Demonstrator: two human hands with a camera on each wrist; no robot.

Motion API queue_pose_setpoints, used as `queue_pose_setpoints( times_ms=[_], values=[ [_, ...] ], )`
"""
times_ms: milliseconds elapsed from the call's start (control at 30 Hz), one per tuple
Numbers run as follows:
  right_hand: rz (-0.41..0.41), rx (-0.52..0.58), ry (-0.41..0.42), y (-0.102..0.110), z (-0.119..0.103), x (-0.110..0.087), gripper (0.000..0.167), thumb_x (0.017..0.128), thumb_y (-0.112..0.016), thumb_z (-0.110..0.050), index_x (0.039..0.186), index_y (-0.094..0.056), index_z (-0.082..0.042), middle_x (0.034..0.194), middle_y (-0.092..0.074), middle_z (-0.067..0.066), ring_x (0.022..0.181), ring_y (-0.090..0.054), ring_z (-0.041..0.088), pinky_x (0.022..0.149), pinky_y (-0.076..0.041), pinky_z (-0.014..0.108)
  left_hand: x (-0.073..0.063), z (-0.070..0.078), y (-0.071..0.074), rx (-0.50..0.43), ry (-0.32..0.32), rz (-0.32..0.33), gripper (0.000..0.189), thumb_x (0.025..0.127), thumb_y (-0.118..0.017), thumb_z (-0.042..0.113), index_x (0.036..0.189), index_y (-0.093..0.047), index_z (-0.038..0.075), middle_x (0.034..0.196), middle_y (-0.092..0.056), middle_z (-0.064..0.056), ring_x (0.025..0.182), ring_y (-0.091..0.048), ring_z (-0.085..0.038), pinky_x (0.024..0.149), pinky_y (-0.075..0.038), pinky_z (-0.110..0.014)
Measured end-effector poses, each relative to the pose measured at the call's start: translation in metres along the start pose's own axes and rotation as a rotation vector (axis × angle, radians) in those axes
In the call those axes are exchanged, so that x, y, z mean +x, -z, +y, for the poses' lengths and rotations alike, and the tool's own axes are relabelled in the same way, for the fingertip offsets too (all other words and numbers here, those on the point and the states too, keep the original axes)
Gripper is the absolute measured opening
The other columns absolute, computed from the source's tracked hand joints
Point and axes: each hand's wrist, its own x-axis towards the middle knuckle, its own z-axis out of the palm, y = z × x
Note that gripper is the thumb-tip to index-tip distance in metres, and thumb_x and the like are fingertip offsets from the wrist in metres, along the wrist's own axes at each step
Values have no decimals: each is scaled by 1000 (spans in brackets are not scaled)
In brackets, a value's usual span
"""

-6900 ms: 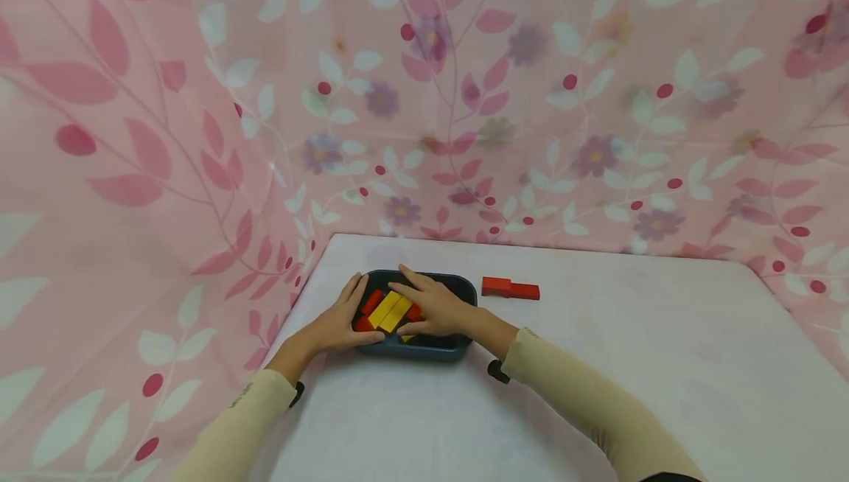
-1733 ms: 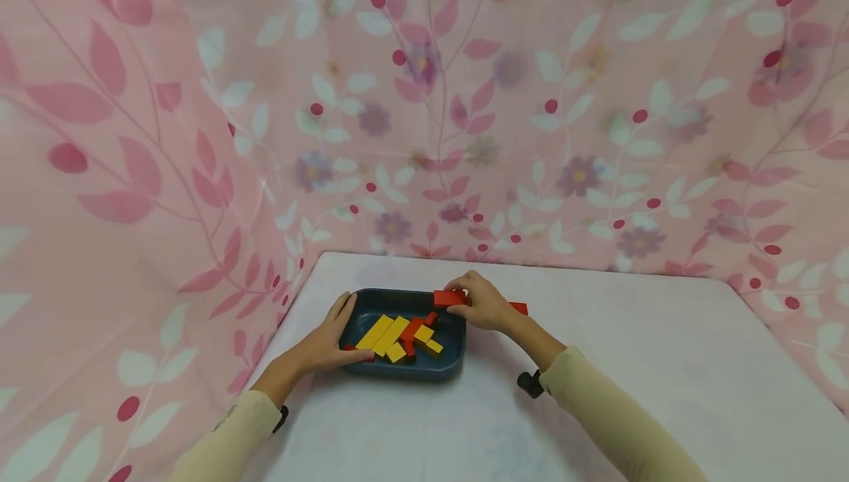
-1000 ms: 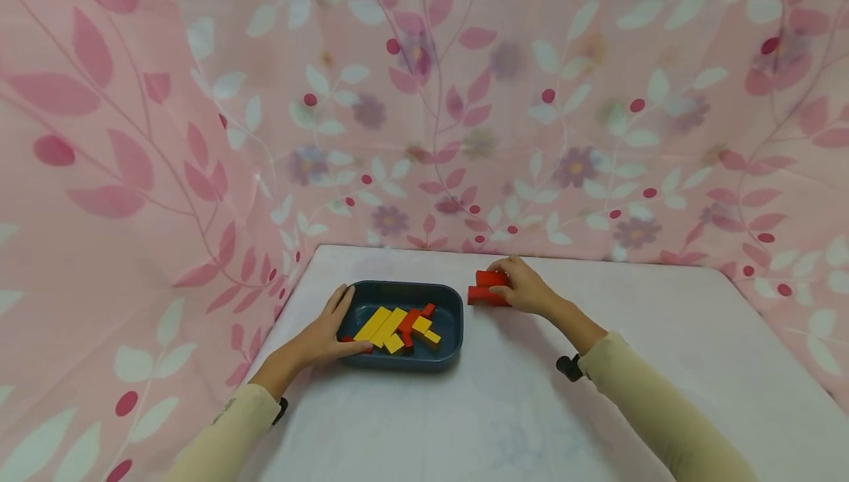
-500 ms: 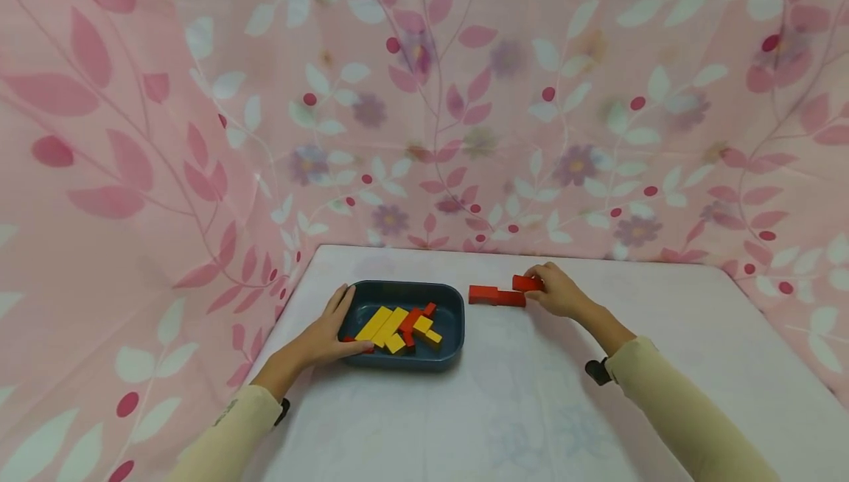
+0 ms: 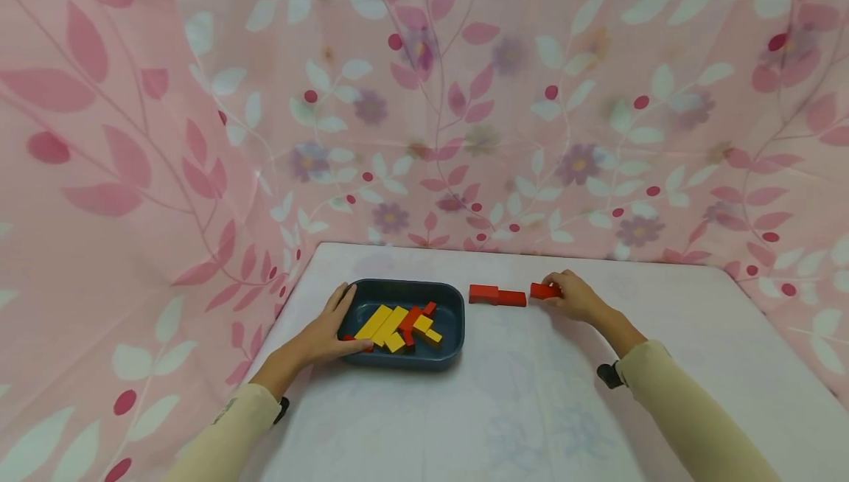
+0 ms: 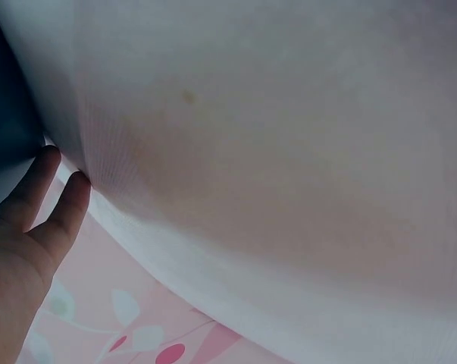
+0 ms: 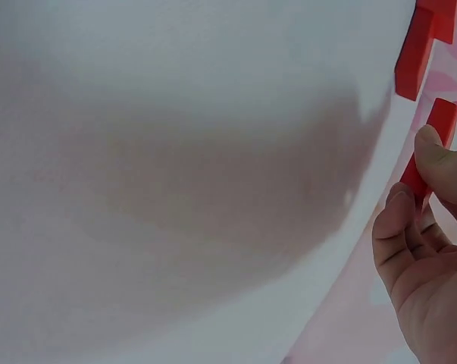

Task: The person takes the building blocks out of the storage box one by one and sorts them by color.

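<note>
My right hand [image 5: 574, 295] pinches a red block [image 5: 545, 290] between thumb and fingertips, just right of two red blocks laid end to end. In the right wrist view the thumb presses one side of the held block [image 7: 441, 120] and the fingers the other. My left hand [image 5: 324, 329] rests at the left end of a dark blue tray [image 5: 398, 364], thumb across its front-left rim. From the left wrist view, two nearly straight fingers [image 6: 67, 216] show beside the tray's dark wall. Several yellow blocks [image 5: 374, 322] and red blocks [image 5: 413, 318] lie inside the tray.
The two-block red row, with a taller left block [image 5: 483, 294] and a lower right block [image 5: 512, 298], lies right of the tray. A white cloth [image 5: 424, 423] covers the table. A pink floral curtain [image 5: 464, 99] hangs behind and at the left.
My right hand has carried a red block rightward from near the tray, past the two-block row, and lowered it to the row's right end. The left hand has stayed at the tray.
</note>
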Motion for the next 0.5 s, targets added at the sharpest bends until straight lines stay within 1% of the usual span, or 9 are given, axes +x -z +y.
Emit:
queue_pose_setpoints(
  times_ms=[167, 267, 500],
  values=[
    [-37, -6, 0, -2, 8, -1, 33, 89, -71, -11, 118, -61, 2, 105, -58, 20, 94, -55, 31, 88, -53, 50, 0, 0, 1, -3, 1, -2, 115, 77, -69, 70, 161, -4, 24, 167, 2, -12, 141, -36, -43, 109, -36, -65],
    [-54, -5, -23, -4, 11, -2, 34, 89, -72, -12, 119, -62, 1, 105, -58, 19, 94, -55, 30, 88, -53, 50, 1, 0, 1, 1, -8, 5, 115, 77, -69, 69, 161, -4, 23, 167, 1, -13, 141, -36, -43, 108, -36, -66],
    [-81, -10, -44, -9, 21, 0, 34, 89, -71, -11, 120, -62, 0, 102, -58, 17, 93, -54, 30, 87, -53, 48, 1, 0, 0, -14, 0, -4, 115, 77, -69, 69, 161, -6, 24, 167, 2, -12, 143, -33, -43, 109, -35, -66]
  ],
)
